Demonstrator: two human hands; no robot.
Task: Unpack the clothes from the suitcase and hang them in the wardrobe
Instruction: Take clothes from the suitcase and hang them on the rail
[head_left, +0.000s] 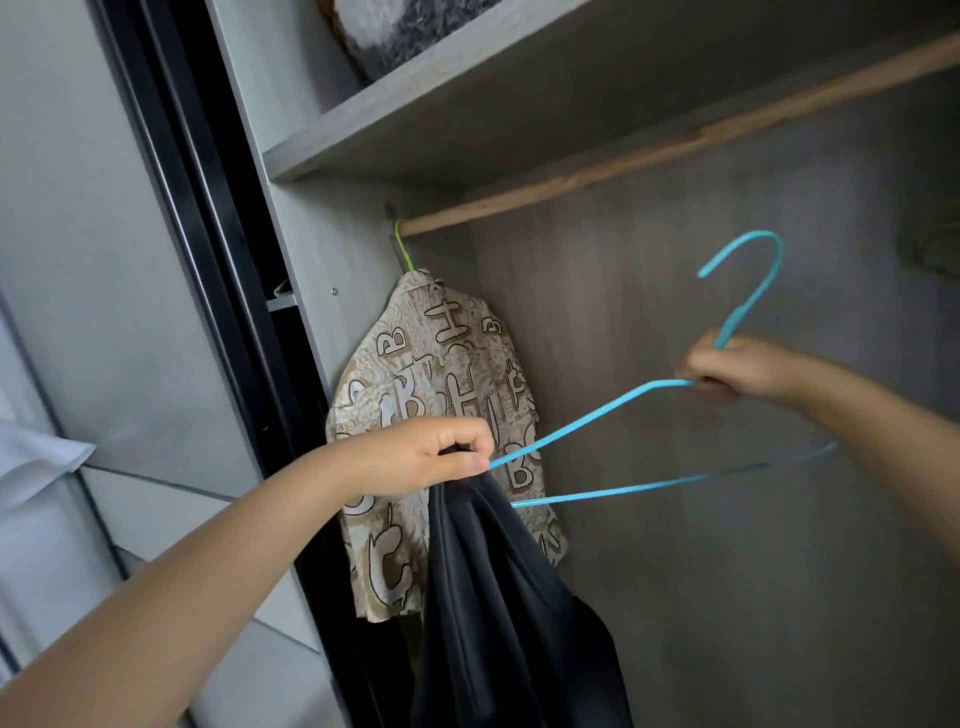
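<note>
I face the open wardrobe. My right hand (737, 370) grips a blue wire hanger (587, 421) just below its hook, holding it tilted in front of the wardrobe's back panel. My left hand (431, 457) pinches the top of a dark grey garment (498, 613) right at the hanger's left tip; the garment hangs straight down. A beige shirt printed with letters (431, 410) hangs on a green hanger (402, 244) at the left end of the wooden rail (675, 143). No suitcase is in view.
A grey shelf (415, 119) sits above the rail and carries a fuzzy grey-white item (410, 31). The black-framed sliding door (171, 208) stands at the left. Something dark green (935, 244) hangs at the far right edge. White fabric (36, 457) shows at far left.
</note>
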